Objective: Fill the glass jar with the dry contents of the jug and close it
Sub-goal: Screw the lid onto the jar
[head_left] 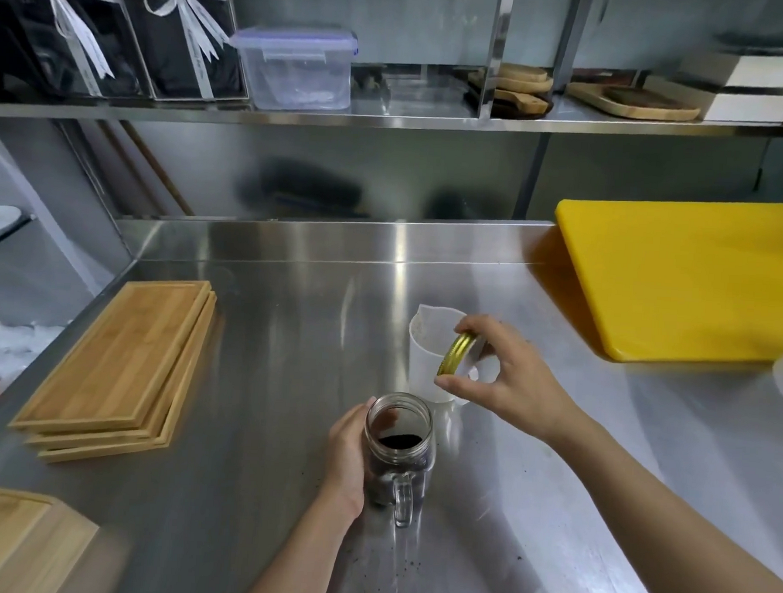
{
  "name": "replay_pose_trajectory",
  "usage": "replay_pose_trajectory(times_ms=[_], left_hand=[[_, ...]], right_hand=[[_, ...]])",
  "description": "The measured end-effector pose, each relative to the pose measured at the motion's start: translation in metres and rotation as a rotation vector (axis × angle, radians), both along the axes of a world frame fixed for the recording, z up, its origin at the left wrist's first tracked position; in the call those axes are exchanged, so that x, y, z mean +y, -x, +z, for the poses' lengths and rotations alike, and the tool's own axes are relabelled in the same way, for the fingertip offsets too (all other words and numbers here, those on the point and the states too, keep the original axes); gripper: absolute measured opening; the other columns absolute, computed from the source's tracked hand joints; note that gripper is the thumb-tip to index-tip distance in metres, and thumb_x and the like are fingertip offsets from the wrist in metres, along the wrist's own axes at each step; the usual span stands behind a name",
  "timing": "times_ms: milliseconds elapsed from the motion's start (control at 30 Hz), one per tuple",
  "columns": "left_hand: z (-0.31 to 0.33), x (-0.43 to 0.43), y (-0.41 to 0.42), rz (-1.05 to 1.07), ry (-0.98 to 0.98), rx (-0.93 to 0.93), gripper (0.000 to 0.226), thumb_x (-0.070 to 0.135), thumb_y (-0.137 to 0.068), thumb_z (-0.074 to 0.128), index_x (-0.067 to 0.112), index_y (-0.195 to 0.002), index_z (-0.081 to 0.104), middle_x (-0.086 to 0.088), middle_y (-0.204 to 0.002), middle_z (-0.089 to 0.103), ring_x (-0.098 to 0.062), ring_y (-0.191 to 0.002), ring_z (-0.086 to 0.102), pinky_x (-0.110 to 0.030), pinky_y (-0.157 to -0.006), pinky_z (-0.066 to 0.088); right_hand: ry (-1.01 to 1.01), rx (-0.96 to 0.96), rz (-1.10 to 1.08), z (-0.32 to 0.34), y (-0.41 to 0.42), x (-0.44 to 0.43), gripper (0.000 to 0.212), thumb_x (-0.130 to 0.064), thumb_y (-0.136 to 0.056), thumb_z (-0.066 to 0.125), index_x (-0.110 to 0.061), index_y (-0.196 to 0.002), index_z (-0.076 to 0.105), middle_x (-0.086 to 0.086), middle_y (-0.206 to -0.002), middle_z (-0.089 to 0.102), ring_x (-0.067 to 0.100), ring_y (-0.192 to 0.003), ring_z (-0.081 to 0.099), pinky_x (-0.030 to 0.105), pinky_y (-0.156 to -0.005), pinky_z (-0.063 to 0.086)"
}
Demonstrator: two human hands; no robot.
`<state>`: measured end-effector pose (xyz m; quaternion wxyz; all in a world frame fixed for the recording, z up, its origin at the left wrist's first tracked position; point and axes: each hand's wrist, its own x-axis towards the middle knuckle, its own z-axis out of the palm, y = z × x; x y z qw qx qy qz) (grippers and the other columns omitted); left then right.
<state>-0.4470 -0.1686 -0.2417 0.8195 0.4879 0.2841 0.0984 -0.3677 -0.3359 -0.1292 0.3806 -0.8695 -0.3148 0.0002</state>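
While left hand (349,457) steadies jar (397,450), right hand (508,375) holds lid (457,355).

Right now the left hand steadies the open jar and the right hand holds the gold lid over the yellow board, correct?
Not quite. The head view shows the right hand holding the gold lid in front of the white jug, not over the yellow board, which lies farther right. The rest stands: the left hand steadies the jar, which is open.

Single head-worn wide-angle view, looking forward and down, close over the steel counter (258,380), shelf (390,119) beyond
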Motion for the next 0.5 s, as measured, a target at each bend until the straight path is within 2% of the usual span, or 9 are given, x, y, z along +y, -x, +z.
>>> replay_pose_trajectory(times_ms=[67, 200, 300, 400, 433, 500], left_hand=[[0.000, 0.000, 0.000, 0.001, 0.004, 0.007, 0.028, 0.035, -0.080, 0.060, 0.009, -0.077, 0.071, -0.012, -0.071, 0.066, -0.028, -0.072, 0.058, -0.037, -0.071, 0.043], [0.004, -0.002, 0.001, 0.023, 0.003, -0.015, 0.027, 0.022, -0.087, 0.055, 0.011, -0.068, 0.072, -0.008, -0.066, 0.068, -0.027, -0.072, 0.060, -0.037, -0.076, 0.044], [0.008, -0.002, 0.002, 0.012, -0.015, -0.010, 0.027, 0.024, -0.083, 0.056, 0.003, -0.080, 0.072, -0.016, -0.078, 0.069, -0.030, -0.079, 0.061, -0.039, -0.080, 0.046], [0.011, -0.001, 0.002, 0.003, -0.016, -0.015, 0.051, 0.033, -0.070, 0.061, -0.010, -0.096, 0.065, -0.024, -0.089, 0.064, -0.032, -0.083, 0.060, -0.044, -0.081, 0.046], [0.011, -0.001, 0.003, -0.008, -0.016, -0.008, 0.052, 0.035, -0.066, 0.061, -0.009, -0.094, 0.065, -0.023, -0.088, 0.064, -0.033, -0.082, 0.060, -0.047, -0.081, 0.047], [0.013, -0.001, 0.004, -0.018, -0.031, 0.010, 0.038, 0.035, -0.067, 0.061, 0.001, -0.081, 0.070, -0.020, -0.081, 0.066, -0.032, -0.079, 0.060, -0.046, -0.079, 0.048]], right_hand=[[-0.053, 0.057, -0.016, 0.001, 0.005, 0.003, 0.048, -0.055, -0.066, 0.070, -0.035, -0.099, 0.041, -0.017, -0.094, 0.051, 0.017, -0.094, 0.051, 0.045, -0.086, 0.047], [-0.079, 0.193, 0.024, -0.001, 0.012, 0.007, 0.049, -0.056, -0.058, 0.072, -0.032, -0.085, 0.039, -0.012, -0.093, 0.057, 0.029, -0.100, 0.051, 0.046, -0.082, 0.049], [-0.031, 0.218, 0.097, -0.005, 0.018, 0.010, 0.046, -0.049, -0.060, 0.077, -0.025, -0.081, 0.043, -0.011, -0.105, 0.057, 0.028, -0.106, 0.048, 0.045, -0.089, 0.046], [0.058, 0.184, 0.162, -0.008, 0.022, 0.013, 0.042, -0.031, -0.070, 0.080, -0.010, -0.087, 0.048, -0.005, -0.115, 0.052, 0.023, -0.110, 0.038, 0.031, -0.093, 0.036], [0.092, 0.172, 0.177, -0.007, 0.023, 0.014, 0.042, -0.029, -0.071, 0.080, -0.009, -0.091, 0.049, -0.004, -0.116, 0.050, 0.021, -0.110, 0.035, 0.029, -0.092, 0.033], [0.129, 0.148, 0.207, -0.007, 0.025, 0.018, 0.042, -0.031, -0.073, 0.078, -0.014, -0.099, 0.049, -0.001, -0.116, 0.050, 0.020, -0.109, 0.032, 0.028, -0.092, 0.033]])
